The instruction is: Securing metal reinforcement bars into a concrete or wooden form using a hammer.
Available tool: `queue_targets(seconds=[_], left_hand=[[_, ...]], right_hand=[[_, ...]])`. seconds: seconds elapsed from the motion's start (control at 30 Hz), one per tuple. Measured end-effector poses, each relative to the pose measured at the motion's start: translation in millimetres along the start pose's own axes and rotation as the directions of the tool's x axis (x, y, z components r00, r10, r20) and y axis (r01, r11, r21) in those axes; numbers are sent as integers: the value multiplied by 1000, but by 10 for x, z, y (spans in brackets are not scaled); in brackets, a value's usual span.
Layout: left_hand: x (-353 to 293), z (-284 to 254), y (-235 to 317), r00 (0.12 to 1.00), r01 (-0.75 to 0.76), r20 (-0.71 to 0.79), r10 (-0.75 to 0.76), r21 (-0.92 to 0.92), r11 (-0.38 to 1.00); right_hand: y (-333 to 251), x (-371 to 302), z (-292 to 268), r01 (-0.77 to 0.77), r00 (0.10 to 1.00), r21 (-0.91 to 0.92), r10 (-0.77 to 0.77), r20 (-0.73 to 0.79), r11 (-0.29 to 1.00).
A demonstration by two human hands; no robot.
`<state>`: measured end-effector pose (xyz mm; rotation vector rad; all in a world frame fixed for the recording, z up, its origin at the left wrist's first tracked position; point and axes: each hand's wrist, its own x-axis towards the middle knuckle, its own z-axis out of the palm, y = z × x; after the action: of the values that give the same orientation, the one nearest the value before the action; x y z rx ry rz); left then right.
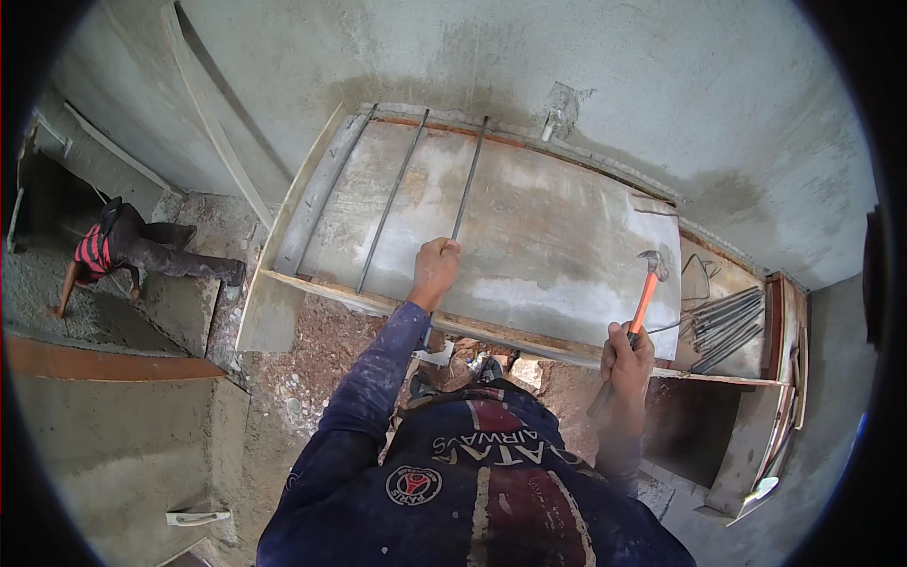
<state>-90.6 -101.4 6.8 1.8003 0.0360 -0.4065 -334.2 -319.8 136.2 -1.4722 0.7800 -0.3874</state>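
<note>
My left hand (436,269) is closed round the near end of a thin steel rod (470,184), which runs across a wide board (557,222) to the wall. Two more steel rods, the middle one (392,201) and the left one (335,194), lie across the board, spaced apart. In my closed right hand (626,362) is a claw hammer (643,302) with an orange and dark handle, its metal head up over the board's right part. A thin dark line extends rightward from beside that hand; what it is I cannot tell.
Several short steel rods (729,326) lie bundled at the board's right end. Wooden strips edge the form, including the front strip (368,300). A plank (213,109) leans on the left wall. At far left, another person (142,241) bends forward, hands on a grey surface.
</note>
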Motion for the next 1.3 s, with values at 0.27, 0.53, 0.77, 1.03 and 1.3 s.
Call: queue_targets(seconds=[0.27,0.53,0.77,1.03,1.3], left_hand=[[-47,62,-1,998,44,48,-44,-11,999],[-15,120,-91,997,-29,65,33,-64,998],[-5,142,-193,999,-42,31,44,-55,998],[-53,187,-147,1000,19,24,-16,-114,993],[-147,125,-12,984,155,135,-119,-298,942]], right_hand=[[0,19,79,4,1000,-38,-4,7,999],[-9,-24,128,10,1000,-76,-9,16,997],[-4,-15,175,12,999,-94,-9,32,996],[12,17,228,25,997,-112,-17,71,993],[15,36,296,52,993,-129,-37,116,990]])
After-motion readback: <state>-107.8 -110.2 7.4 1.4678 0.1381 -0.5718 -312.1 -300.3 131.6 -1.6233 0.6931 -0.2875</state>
